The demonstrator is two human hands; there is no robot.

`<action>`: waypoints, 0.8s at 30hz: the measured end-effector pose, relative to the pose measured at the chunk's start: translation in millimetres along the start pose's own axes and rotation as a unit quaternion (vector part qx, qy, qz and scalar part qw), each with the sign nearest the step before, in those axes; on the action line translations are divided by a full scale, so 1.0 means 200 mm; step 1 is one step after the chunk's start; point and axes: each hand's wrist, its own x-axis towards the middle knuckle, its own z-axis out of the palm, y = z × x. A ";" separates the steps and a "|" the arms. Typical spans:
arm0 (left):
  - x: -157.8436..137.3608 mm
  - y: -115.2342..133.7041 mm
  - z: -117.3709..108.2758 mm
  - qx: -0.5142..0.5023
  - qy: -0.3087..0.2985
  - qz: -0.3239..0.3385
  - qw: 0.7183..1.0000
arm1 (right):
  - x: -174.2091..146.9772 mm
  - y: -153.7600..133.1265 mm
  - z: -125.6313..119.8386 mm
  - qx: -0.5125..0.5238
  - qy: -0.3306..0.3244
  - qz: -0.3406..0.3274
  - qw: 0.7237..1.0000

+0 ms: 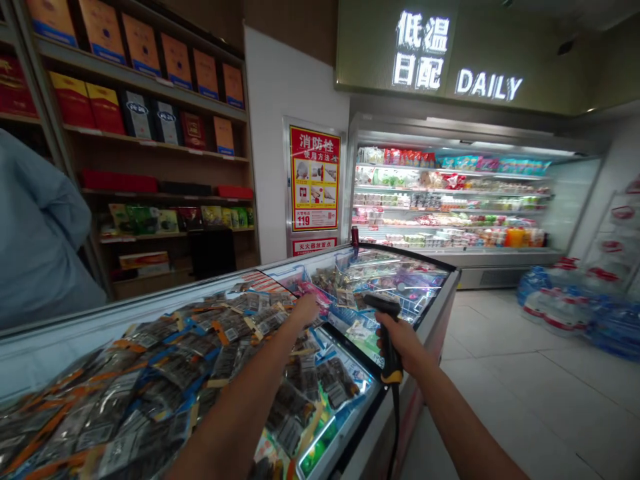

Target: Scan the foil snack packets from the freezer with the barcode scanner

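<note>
My right hand [400, 340] grips a black-and-yellow handheld barcode scanner [391, 357], whose head tilts up and to the left above the freezer's edge. A cable hangs from the scanner's base. Stretched out over the chest freezer [423, 333], my left hand [306, 310] looks closed on a pink package [323, 301]; its fingertips are hidden behind the back of the hand. Under my left arm lies a large heap of clear packets [165, 367] with orange and blue edges. Beyond the hands, more packages sit in blue wire baskets [413, 303].
Shelves with boxes [150, 123] stand at the left, near a person's blue sleeve [43, 200]. A lit refrigerated display [450, 200] is at the back. Bottled water [565, 300] stands on the tiled floor [500, 373] at the right. The freezer's dark-framed edge runs beneath my right arm.
</note>
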 end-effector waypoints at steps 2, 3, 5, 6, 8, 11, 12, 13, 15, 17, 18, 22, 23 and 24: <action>-0.06 0.01 -0.03 0.048 -0.025 0.002 0.999 | -0.03 0.00 0.00 -0.008 0.003 -0.001 1.000; -0.08 0.02 -0.04 0.079 -0.042 -0.001 0.996 | -0.04 0.01 -0.01 -0.012 0.007 -0.002 1.000; -0.13 0.03 -0.06 0.143 -0.083 -0.002 0.986 | -0.05 0.01 -0.02 -0.017 0.009 -0.006 1.000; -0.15 0.04 -0.07 0.166 -0.102 0.003 0.981 | -0.06 0.02 -0.02 -0.016 0.006 -0.008 1.000; -0.18 0.05 -0.07 0.177 -0.119 0.025 0.977 | -0.06 0.02 -0.03 -0.013 -0.001 -0.010 1.000; -0.22 0.07 -0.04 0.142 -0.109 0.064 0.982 | -0.07 0.03 -0.03 -0.010 -0.003 -0.010 1.000; -0.24 0.08 -0.02 0.122 -0.111 0.071 0.984 | -0.08 0.03 -0.03 -0.009 -0.003 -0.010 1.000; -0.25 0.09 0.00 0.098 -0.119 0.078 0.985 | -0.08 0.03 -0.03 -0.007 -0.002 -0.010 1.000; -0.28 0.11 0.05 0.039 -0.140 0.090 0.985 | -0.10 0.02 -0.04 0.000 0.002 -0.011 1.000; -0.30 0.13 0.09 -0.014 -0.141 0.095 0.985 | -0.11 0.01 -0.06 0.007 0.009 -0.015 1.000; -0.30 0.14 0.11 -0.032 -0.136 0.093 0.986 | -0.11 0.01 -0.07 0.010 0.013 -0.017 1.000; -0.30 0.15 0.13 -0.074 -0.159 0.059 0.983 | -0.12 0.00 -0.11 0.021 0.021 -0.022 0.999; -0.29 0.16 0.12 -0.088 -0.172 0.058 0.980 | -0.12 0.00 -0.11 0.021 0.024 -0.020 0.999; -0.28 0.16 0.11 -0.101 -0.181 0.063 0.976 | -0.12 -0.01 -0.12 0.020 0.027 -0.019 0.999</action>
